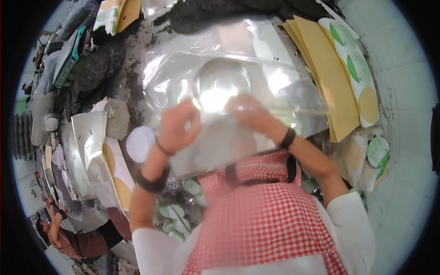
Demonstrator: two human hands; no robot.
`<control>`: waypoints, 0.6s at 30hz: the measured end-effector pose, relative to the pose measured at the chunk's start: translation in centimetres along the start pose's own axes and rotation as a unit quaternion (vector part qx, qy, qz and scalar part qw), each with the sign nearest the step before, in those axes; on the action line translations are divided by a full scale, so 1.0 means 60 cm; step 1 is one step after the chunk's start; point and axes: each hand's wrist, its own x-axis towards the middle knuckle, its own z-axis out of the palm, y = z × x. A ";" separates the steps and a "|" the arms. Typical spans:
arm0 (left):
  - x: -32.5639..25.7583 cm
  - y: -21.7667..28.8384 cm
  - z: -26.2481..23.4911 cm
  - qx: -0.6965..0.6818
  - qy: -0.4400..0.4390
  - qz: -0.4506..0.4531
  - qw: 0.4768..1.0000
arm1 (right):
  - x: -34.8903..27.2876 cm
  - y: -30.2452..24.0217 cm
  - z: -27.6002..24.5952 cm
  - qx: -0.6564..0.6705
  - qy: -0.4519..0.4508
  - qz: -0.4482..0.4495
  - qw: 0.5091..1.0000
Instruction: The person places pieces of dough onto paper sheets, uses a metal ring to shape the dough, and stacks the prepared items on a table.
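Underneath, dark soil-strewn floor [137, 87], white tiles [403, 91] beside.

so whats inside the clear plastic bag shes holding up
Both hands, left hand and right hand, grip the clear shiny plastic bag. A round pale shape shows through it; glare hides whether it lies inside or behind.

pale tiled floor [403, 91], dark soil heap [98, 68], brown card stack [330, 78], clear bags [82, 151], perhaps round labels [378, 151]
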 end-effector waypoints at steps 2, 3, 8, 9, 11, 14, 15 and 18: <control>-0.094 -0.045 0.040 0.076 0.101 0.077 0.989 | -0.024 -0.103 -0.041 0.175 -0.004 -0.040 0.984; -0.157 -0.038 0.058 0.097 0.052 0.084 0.990 | -0.068 -0.213 -0.124 0.198 -0.124 -0.083 0.969; -0.179 -0.019 0.123 0.191 -0.051 0.111 0.974 | -0.142 -0.156 -0.125 0.069 0.169 -0.044 0.982; -0.169 0.001 0.123 0.164 -0.102 0.052 0.980 | -0.155 -0.126 -0.126 0.065 0.169 -0.039 0.983; -0.149 0.003 0.107 0.072 -0.100 0.010 0.992 | -0.160 -0.074 -0.150 0.001 -0.129 -0.017 0.991; -0.243 -0.078 0.061 0.006 0.114 -0.327 0.938 | -0.098 0.010 -0.222 0.024 0.081 -0.077 0.993; -0.283 -0.118 0.044 0.018 0.235 -0.415 0.879 | -0.031 0.043 -0.262 -0.070 0.162 -0.076 0.981; -0.408 -0.237 0.051 0.253 0.325 -0.444 0.796 | 0.141 0.219 -0.386 -0.228 0.266 0.029 0.936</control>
